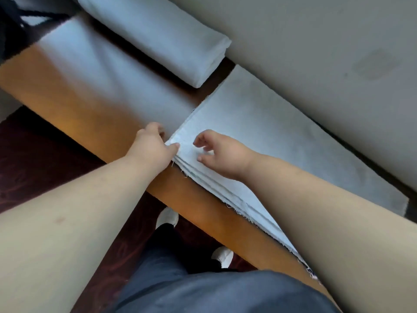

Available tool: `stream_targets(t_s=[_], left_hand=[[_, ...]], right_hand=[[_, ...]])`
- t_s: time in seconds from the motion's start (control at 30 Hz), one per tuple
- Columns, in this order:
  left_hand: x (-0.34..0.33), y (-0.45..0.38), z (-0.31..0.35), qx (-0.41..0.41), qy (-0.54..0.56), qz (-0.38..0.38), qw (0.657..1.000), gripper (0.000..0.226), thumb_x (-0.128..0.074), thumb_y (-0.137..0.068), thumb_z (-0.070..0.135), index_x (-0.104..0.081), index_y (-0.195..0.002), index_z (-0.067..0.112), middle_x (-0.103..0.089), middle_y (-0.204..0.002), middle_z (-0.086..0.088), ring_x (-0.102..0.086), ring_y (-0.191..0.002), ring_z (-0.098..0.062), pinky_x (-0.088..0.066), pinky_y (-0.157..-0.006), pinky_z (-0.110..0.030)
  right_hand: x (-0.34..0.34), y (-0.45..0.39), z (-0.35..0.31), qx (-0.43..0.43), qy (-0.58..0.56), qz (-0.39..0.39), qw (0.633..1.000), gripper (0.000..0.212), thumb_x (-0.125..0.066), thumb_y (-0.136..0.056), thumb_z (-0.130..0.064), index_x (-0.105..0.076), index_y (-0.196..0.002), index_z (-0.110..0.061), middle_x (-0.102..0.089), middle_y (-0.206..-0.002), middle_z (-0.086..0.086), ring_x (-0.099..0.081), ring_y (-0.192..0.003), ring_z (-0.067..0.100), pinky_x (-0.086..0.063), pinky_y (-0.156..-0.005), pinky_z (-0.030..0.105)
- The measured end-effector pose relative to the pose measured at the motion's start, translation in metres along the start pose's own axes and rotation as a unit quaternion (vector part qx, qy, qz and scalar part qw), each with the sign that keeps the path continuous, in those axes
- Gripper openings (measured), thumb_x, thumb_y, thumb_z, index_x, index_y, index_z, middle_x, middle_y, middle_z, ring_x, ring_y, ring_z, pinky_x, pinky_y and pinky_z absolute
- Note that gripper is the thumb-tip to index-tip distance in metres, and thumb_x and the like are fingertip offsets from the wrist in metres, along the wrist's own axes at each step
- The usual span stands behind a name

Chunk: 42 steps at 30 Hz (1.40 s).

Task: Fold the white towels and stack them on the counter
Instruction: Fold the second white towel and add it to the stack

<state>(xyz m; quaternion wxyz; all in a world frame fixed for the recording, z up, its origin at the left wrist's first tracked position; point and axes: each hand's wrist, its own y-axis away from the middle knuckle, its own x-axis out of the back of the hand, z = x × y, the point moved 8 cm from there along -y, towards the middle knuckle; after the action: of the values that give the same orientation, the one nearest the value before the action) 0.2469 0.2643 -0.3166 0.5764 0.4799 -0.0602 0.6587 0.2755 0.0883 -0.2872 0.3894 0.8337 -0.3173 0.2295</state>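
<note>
A long white towel (282, 141), folded into several layers with frayed edges, lies along the wooden counter (108, 123) at the right. My left hand (151, 147) pinches the towel's near left corner between thumb and fingers. My right hand (216, 152) hovers just over the same end with its fingers loosely curled and fingertips touching the cloth. A neatly folded white towel stack (162, 35) sits further back on the counter.
A pale wall (316, 53) runs along the counter's far side. A dark cord and object (13, 21) sit at the top left. Below the counter edge are dark red carpet (45, 159), my dark trousers and white shoes (168, 216).
</note>
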Motion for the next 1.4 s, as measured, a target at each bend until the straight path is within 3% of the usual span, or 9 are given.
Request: stream_targets(t_s=[0.1,0.23,0.33,0.4,0.6,0.77,0.93,1.17,1.4], left_hand=[[0.002,0.018,0.056,-0.183,-0.184,0.062,0.964,0.047,-0.062,-0.088,0.034,-0.050,-0.133,0.027,-0.052,-0.129,-0.007,-0.047,-0.118,-0.031,-0.043,-0.097,-0.044],[-0.073,0.056,0.116,-0.401,-0.274,-0.115,0.867,0.033,-0.056,-0.093,0.035,-0.056,-0.126,0.032,-0.051,-0.130,0.003,-0.042,-0.124,-0.020,-0.039,-0.100,-0.036],[-0.126,0.086,0.128,-0.476,-0.359,-0.221,0.772,0.042,-0.058,-0.091,0.046,-0.052,-0.131,0.037,-0.048,-0.130,0.007,-0.041,-0.124,-0.017,-0.040,-0.100,-0.033],[-0.144,0.095,0.125,-0.496,-0.408,-0.227,0.732,0.046,-0.058,-0.090,0.052,-0.049,-0.133,0.037,-0.048,-0.129,0.007,-0.041,-0.122,-0.018,-0.041,-0.099,-0.034],[-0.143,0.090,0.118,-0.481,-0.410,-0.195,0.750,0.028,-0.049,-0.097,0.047,-0.057,-0.118,0.031,-0.054,-0.112,0.007,-0.045,-0.112,-0.017,-0.043,-0.089,-0.032],[-0.139,0.088,0.114,-0.458,-0.385,-0.179,0.781,0.018,-0.051,-0.097,0.042,-0.062,-0.103,0.030,-0.052,-0.096,0.010,-0.049,-0.100,-0.016,-0.043,-0.082,-0.033],[-0.142,0.091,0.114,-0.452,-0.387,-0.143,0.791,0.023,-0.057,-0.092,0.047,-0.059,-0.110,0.032,-0.051,-0.108,0.006,-0.049,-0.113,-0.022,-0.046,-0.088,-0.038],[-0.138,0.092,0.119,-0.469,-0.402,-0.095,0.781,0.027,-0.045,-0.100,0.036,-0.060,-0.116,0.020,-0.057,-0.113,-0.006,-0.051,-0.111,-0.030,-0.045,-0.089,-0.043],[-0.135,0.103,0.100,-0.558,-0.460,-0.103,0.683,0.024,-0.062,-0.086,0.012,-0.064,-0.111,0.013,-0.061,-0.095,-0.010,-0.054,-0.090,-0.035,-0.049,-0.077,-0.047]], right_hand=[[0.028,0.059,0.067,-0.104,-0.021,0.084,0.991,0.029,-0.061,-0.095,-0.032,-0.055,-0.123,-0.028,-0.060,-0.115,-0.013,-0.059,-0.102,0.011,-0.044,-0.086,0.025],[0.021,0.143,0.155,-0.261,0.002,0.114,0.959,0.027,-0.060,-0.094,-0.036,-0.058,-0.119,-0.025,-0.060,-0.103,-0.010,-0.061,-0.101,0.019,-0.043,-0.081,0.028],[-0.012,0.193,0.188,-0.328,-0.027,0.113,0.938,0.031,-0.064,-0.090,-0.037,-0.060,-0.117,-0.024,-0.063,-0.112,-0.004,-0.060,-0.106,0.021,-0.047,-0.089,0.031],[-0.029,0.219,0.192,-0.331,-0.035,0.165,0.928,0.035,-0.068,-0.086,-0.037,-0.062,-0.118,-0.024,-0.061,-0.114,-0.001,-0.058,-0.109,0.021,-0.047,-0.092,0.033],[-0.066,0.287,0.207,-0.376,-0.025,0.281,0.883,0.042,-0.068,-0.088,-0.035,-0.058,-0.128,-0.023,-0.052,-0.127,0.002,-0.046,-0.121,0.025,-0.039,-0.105,0.036],[-0.068,0.325,0.233,-0.390,-0.078,0.362,0.843,0.035,-0.061,-0.094,-0.024,-0.057,-0.128,-0.019,-0.051,-0.127,0.006,-0.051,-0.116,0.027,-0.043,-0.102,0.039],[-0.067,0.322,0.249,-0.381,-0.053,0.335,0.860,0.036,-0.060,-0.094,-0.027,-0.059,-0.130,-0.022,-0.051,-0.131,0.007,-0.055,-0.116,0.027,-0.046,-0.101,0.040],[-0.060,0.324,0.254,-0.362,0.004,0.376,0.853,0.024,-0.048,-0.101,-0.024,-0.064,-0.119,-0.019,-0.058,-0.118,0.007,-0.060,-0.102,0.028,-0.050,-0.086,0.038],[-0.070,0.328,0.242,-0.344,0.185,0.325,0.861,0.030,-0.061,-0.084,-0.009,-0.063,-0.112,-0.018,-0.057,-0.106,0.008,-0.047,-0.102,0.033,-0.037,-0.089,0.044]])
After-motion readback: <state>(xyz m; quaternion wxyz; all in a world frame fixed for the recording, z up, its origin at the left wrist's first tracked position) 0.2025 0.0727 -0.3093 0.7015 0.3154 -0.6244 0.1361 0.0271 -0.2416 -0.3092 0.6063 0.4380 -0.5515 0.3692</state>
